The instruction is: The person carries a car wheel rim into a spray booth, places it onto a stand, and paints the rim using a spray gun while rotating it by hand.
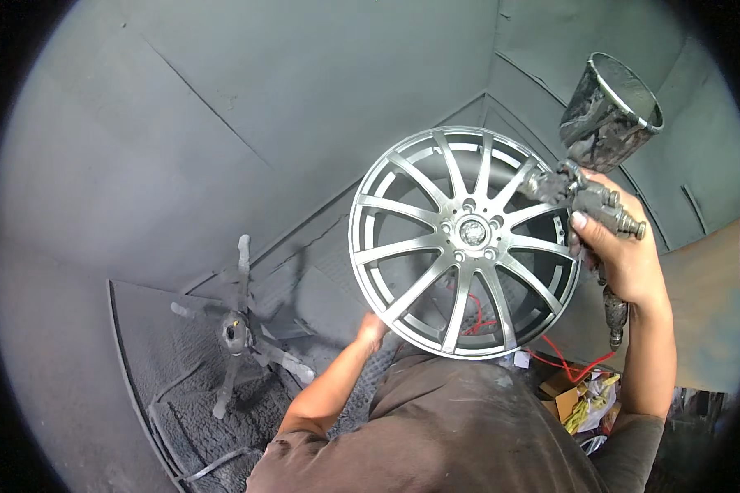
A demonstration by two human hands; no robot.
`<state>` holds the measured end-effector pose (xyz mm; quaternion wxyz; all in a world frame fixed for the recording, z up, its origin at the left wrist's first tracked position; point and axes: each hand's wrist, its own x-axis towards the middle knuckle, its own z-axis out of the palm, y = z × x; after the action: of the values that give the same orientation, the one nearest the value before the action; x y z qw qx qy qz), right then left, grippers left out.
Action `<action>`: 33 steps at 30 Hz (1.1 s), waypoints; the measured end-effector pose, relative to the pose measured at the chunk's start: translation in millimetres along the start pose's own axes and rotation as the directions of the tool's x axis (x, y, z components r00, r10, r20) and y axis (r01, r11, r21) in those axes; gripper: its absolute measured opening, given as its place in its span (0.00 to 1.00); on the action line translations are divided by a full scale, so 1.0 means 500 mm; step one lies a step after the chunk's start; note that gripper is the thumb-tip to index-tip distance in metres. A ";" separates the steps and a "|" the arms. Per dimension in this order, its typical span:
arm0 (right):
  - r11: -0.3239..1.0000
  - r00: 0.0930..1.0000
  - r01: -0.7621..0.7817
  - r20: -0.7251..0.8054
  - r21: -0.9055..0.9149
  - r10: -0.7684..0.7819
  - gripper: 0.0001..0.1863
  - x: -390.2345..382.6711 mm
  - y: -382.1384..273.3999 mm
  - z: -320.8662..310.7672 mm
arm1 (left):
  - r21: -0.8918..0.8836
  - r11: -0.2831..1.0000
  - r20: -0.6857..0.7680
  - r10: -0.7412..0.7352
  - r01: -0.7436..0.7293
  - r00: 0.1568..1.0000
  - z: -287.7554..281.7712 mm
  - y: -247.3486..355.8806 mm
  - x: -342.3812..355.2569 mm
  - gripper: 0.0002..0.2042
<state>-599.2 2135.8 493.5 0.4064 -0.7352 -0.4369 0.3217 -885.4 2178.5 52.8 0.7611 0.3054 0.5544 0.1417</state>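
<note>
A silver multi-spoke alloy wheel [471,233] is tilted up in front of my torso, its spoked face toward me. At its lower left edge my left hand [372,332] grips the rim; the fingers are mostly hidden behind it. My right hand [621,246] is wrapped round a paint spray gun [590,201] at the wheel's upper right. The gun's nozzle points left across the spokes, with a faint grey haze before it. On top of the gun sits a paint-crusted cup [604,123], tilted. A red hose [569,366] runs from the gun's handle, passing behind the wheel.
A grey-coated stand with several arms [237,329] stands at the lower left, beside a dark textured mat [214,419]. Grey walls [304,82] close in behind the wheel. An open cardboard box [561,398] with yellow and white plastic lies at the lower right.
</note>
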 end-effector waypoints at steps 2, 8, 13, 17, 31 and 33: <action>0.999 0.998 0.040 -0.047 -0.002 -0.040 0.24 0.009 0.007 0.002 | -0.094 0.995 0.040 0.021 -0.017 0.999 0.006 0.002 -0.016 0.20; 0.999 0.999 -0.034 -0.023 0.025 0.034 0.26 0.009 -0.029 0.016 | -0.054 0.998 0.113 -0.008 0.014 0.994 -0.015 -0.058 0.001 0.20; 0.992 0.985 -0.113 0.135 0.051 0.106 0.25 0.001 -0.072 0.044 | 0.130 0.989 0.137 -0.087 0.069 0.987 0.031 0.019 -0.084 0.23; 0.999 0.989 -0.044 0.138 -0.028 0.047 0.24 0.036 -0.112 0.084 | 0.384 0.923 0.218 -0.065 -0.024 0.974 0.017 0.101 -0.128 0.20; 0.987 0.972 -0.151 0.188 0.058 0.138 0.26 0.030 -0.169 0.104 | -0.181 0.983 0.054 0.013 -0.003 0.998 -0.146 0.093 0.082 0.17; 0.986 0.936 -0.150 0.331 0.078 0.116 0.26 0.028 -0.182 0.099 | -0.195 0.981 0.050 -0.006 0.016 0.999 -0.126 0.136 0.062 0.17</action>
<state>-669.0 2190.5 548.6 0.3430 -0.6781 -0.4303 0.4872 -924.9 2267.3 59.1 0.8016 0.2295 0.5205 0.1838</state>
